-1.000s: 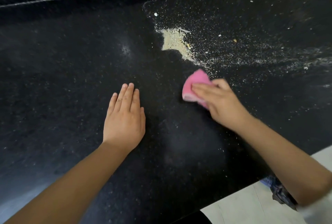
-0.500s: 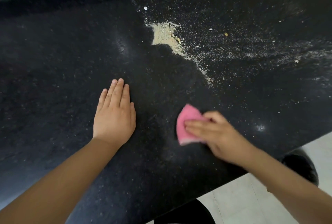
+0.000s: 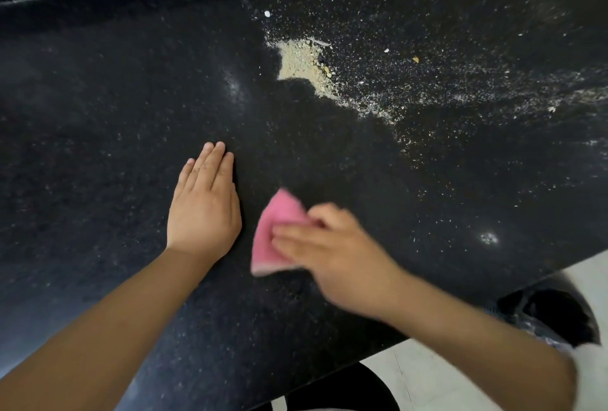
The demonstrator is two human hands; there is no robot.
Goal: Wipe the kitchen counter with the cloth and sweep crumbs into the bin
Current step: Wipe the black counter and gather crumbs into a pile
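Nearest us, below the counter (image 3: pixel 98 114) edge and to the right of the cloth, sits the bin (image 3: pixel 556 315), dark liner, mouth only partly in view. Our right hand (image 3: pixel 335 256) presses the pink cloth (image 3: pixel 276 232) flat on the counter near the front edge, fingers spread over it w/ the thumb side blurred, so we can't tell if it's a pinch or just a press. Just left of the cloth, our left hand (image 3: pixel 204 209) lies flat, fingers straight & together, holding nothing.

Beyond the cloth, well apart, lies the crumb pile (image 3: pixel 302 61), w/ a thin trail running from it toward the front right & fine specks scattered right of it.

Risks as we judge them:
- The cloth sits left of the bin, so crumbs pulled straight to the edge would drop on the floor (image 3: pixel 427 374), not in the bin.
- Fast strokes (the blur suggests speed) could fling fine specks wider.
- Crumbs may stick to the cloth & smear back onto the clean patch.
- Left hand isn't cupped at the edge, so nothing catches overshoot.
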